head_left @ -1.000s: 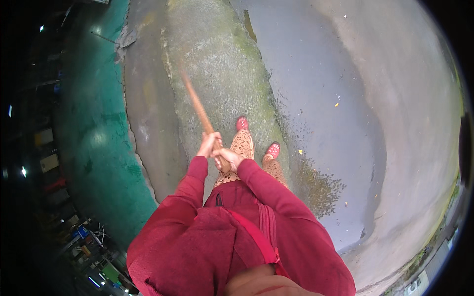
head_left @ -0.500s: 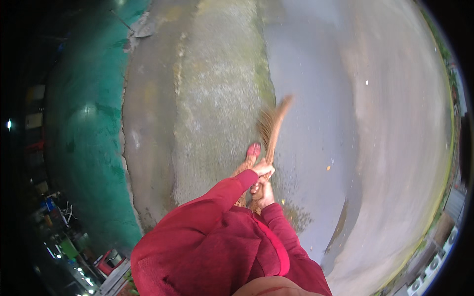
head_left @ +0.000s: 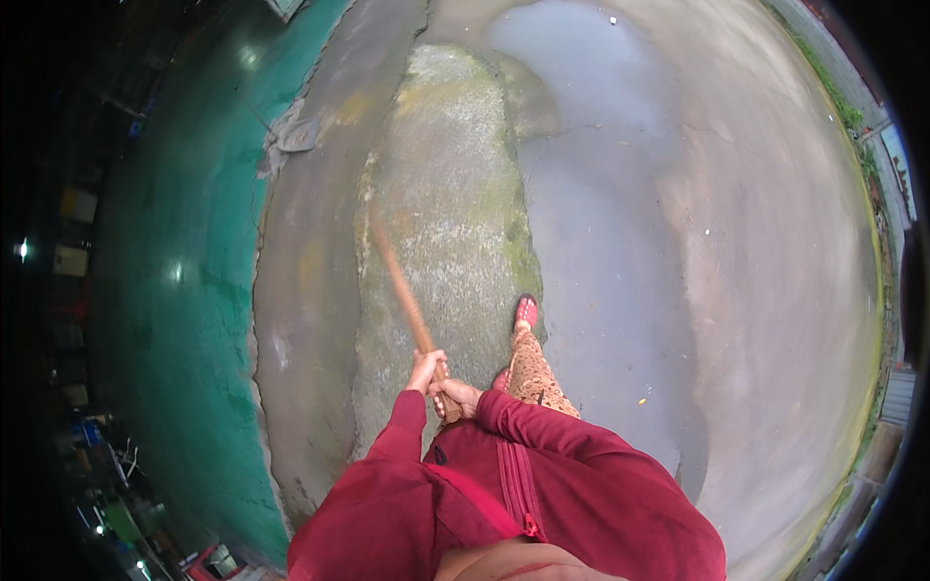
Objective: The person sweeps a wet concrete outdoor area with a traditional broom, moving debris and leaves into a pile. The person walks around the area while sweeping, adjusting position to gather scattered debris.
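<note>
The broom, a long brown bundle tapered toward its far end, was held by both hands in front of the body. Its long axis was directed forward and to the left, from the butt near the maroon garment to a blurred tip over the left edge of the mossy strip. Most of its length was thus placed ahead of the hands, with only a short butt behind them.

The left hand was positioned farther up the broom and was therefore nearer the tip; the right hand was set just below it, close to the butt. Both hands were wrapped around the bundle with the fingers curled. Whether the hands were in contact with each other could not be determined.

The foremost red shoe was located to the right of the broom, near the strip's right edge. The green floor was situated well apart to the left, the wet grey ground to the right. Contact between tip and strip could not be confirmed because of blur.
</note>
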Action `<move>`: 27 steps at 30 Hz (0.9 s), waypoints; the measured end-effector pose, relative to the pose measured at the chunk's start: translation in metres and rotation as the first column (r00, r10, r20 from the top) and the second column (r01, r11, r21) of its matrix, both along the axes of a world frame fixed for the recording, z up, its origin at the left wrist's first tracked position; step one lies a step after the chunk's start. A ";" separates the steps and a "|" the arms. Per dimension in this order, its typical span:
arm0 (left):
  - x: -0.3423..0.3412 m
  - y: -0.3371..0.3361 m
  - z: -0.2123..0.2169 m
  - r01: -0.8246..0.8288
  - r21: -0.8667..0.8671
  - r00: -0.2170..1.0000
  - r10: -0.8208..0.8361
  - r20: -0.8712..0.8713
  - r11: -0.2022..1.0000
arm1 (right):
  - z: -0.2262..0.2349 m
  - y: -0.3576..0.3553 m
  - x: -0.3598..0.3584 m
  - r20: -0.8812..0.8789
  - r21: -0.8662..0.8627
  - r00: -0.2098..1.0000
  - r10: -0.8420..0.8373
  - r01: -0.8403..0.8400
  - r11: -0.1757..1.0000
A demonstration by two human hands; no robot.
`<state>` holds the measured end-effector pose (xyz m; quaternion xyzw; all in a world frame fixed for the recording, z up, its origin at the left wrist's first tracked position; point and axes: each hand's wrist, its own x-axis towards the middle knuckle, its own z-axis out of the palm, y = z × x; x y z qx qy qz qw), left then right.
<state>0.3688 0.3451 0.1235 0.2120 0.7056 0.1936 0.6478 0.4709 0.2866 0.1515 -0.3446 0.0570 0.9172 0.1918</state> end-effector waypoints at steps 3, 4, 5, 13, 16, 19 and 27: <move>0.009 0.048 -0.015 -0.064 -0.091 0.998 0.061 -0.032 0.994 | -0.043 0.060 0.023 -0.154 -0.008 0.985 0.073 -0.075 0.997; 0.014 0.063 -0.017 -0.082 -0.132 0.996 0.076 -0.046 0.988 | -0.059 0.081 0.029 -0.213 -0.007 0.972 0.101 -0.104 0.995; -0.004 0.066 -0.042 -0.085 -0.118 0.995 0.078 -0.061 0.989 | -0.075 0.094 0.020 -0.184 0.133 0.974 0.136 -0.112 0.985; 0.174 0.178 -0.122 0.334 -0.222 0.938 -0.346 -0.016 0.916 | -0.087 0.160 0.169 -0.130 -0.297 0.854 -0.504 0.451 0.842; 0.249 0.198 -0.142 0.452 0.051 0.885 -0.454 0.105 0.891 | -0.050 0.187 0.218 0.073 -0.370 0.844 -0.531 0.518 0.772; 0.311 0.272 -0.069 0.648 -0.044 0.719 -0.591 0.366 0.761 | -0.050 0.241 0.229 0.302 -0.154 0.679 -0.669 0.728 0.668; 0.334 0.413 0.042 0.680 0.220 0.544 -0.683 0.488 0.699 | 0.034 0.378 0.225 0.396 0.119 0.526 -0.753 0.783 0.610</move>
